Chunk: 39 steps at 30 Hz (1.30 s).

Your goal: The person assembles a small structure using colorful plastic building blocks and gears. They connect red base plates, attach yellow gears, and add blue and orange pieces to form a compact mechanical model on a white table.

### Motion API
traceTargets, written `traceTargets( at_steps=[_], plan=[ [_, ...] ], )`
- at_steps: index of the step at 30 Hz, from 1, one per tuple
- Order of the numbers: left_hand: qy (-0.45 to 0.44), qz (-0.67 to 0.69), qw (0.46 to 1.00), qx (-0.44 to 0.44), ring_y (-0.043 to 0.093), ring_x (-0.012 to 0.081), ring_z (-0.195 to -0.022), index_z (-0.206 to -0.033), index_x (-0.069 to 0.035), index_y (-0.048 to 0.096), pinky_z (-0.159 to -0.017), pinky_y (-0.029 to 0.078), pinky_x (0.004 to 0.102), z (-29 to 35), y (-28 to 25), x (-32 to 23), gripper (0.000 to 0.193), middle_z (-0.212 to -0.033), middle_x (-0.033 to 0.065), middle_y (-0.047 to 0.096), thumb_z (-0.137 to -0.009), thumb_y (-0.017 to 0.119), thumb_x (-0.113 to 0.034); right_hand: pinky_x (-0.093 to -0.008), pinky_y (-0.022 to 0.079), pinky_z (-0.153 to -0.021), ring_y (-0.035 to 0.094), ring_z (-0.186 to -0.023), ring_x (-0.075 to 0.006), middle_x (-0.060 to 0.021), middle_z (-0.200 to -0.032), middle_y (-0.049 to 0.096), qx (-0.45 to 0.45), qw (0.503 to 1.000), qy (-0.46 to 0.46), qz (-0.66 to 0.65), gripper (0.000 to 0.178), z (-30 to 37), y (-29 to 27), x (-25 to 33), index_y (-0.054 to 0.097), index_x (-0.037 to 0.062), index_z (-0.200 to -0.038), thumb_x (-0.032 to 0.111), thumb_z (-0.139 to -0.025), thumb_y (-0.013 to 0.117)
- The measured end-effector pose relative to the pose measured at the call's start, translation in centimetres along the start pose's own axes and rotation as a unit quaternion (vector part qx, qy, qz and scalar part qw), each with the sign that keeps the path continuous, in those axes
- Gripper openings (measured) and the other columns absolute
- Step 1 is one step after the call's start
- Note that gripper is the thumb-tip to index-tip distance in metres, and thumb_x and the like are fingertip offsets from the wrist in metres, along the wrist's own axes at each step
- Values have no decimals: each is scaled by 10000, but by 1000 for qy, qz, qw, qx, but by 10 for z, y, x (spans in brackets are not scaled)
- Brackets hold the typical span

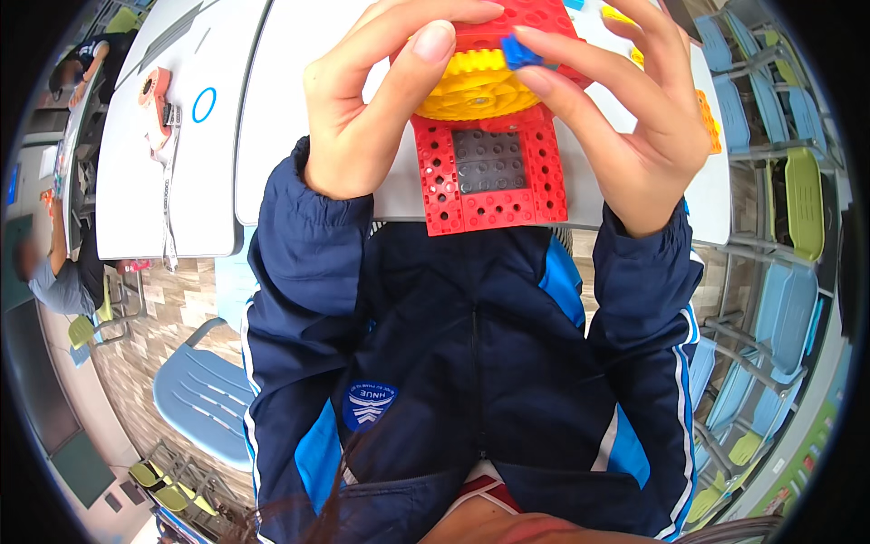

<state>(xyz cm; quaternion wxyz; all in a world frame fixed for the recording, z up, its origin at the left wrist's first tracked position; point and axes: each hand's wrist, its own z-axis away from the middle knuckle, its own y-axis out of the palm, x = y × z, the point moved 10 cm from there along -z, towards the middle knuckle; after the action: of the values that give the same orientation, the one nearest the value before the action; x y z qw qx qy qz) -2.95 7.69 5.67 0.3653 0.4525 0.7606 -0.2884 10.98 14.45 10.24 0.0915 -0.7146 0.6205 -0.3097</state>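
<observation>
A red toy-brick model (444,195) stands at the table's near edge, with a dark grey studded plate (489,163) set into its low front part. On its raised part sits a large yellow gear wheel (476,95). My left hand (358,113) curls round the model's upper left side, its thumb by the gear and its fingers over the red top; their tips are partly cut off or hidden. Between thumb and index finger of my right hand (639,118), I pinch a small blue toy piece (520,53) at the gear's upper right edge.
The white table (634,195) carries yellow pieces (707,122) at the right. On the neighbouring table (127,213) lie an orange tool with a strap (156,95) and a blue ring (204,104). A blue chair (204,390) stands lower left; stacked chairs line the right. Other people sit far left.
</observation>
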Motion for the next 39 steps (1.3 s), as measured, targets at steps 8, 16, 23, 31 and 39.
traceTargets(
  at_steps=[8, 16, 23, 31, 39],
  plan=[
    [5, -40, 999, -24, 592, 263, -1159, -1180, 70, 656, -1025, 431, 356, 0, -1, 3, 351, -1225, 193, 629, -1026, 485, -195, -390, 477, -940, 599, -1163, -261, -142, -1248, 649, -103, 994, 4, -33, 320, 42, -2, -29, 791, 55, -1014, 15, -705, 860],
    [-3, -28, 999, -19, 593, 263, -1152, -1179, 66, 660, -1019, 431, 360, 2, -1, 1, 345, -1220, 197, 630, -1024, 491, -192, -380, 483, -936, 604, -1125, -265, -164, -1226, 632, -112, 986, 86, -92, 248, 37, 1, -33, 782, 44, -959, 6, -722, 844],
    [81, -62, 995, -5, 590, 260, -1166, -1218, 38, 649, -1030, 428, 374, 4, -4, 5, 386, -1227, 189, 635, -874, 718, -123, -356, 511, -944, 638, -1084, -236, -160, -1201, 657, -132, 974, 64, -171, 305, 42, 8, -42, 754, -5, -1039, -36, -745, 830],
    [105, -55, 993, 5, 610, 253, -1139, -1233, 22, 644, -995, 460, 354, 2, -2, 5, 460, -1222, 192, 635, -801, 787, -47, -364, 507, -978, 645, -1103, -246, -173, -1200, 661, -140, 970, 75, -185, 251, 47, 8, -47, 734, -12, -1011, -27, -775, 820],
    [116, -20, 993, 18, 621, 246, -1112, -1246, 31, 640, -960, 475, 342, 1, 0, 4, 432, -1198, 189, 638, -833, 755, -18, -373, 525, -978, 657, -1102, -264, -199, -1210, 658, -155, 959, 89, -222, 198, 52, 12, -57, 717, -1, -980, -28, -803, 800]
  ],
)
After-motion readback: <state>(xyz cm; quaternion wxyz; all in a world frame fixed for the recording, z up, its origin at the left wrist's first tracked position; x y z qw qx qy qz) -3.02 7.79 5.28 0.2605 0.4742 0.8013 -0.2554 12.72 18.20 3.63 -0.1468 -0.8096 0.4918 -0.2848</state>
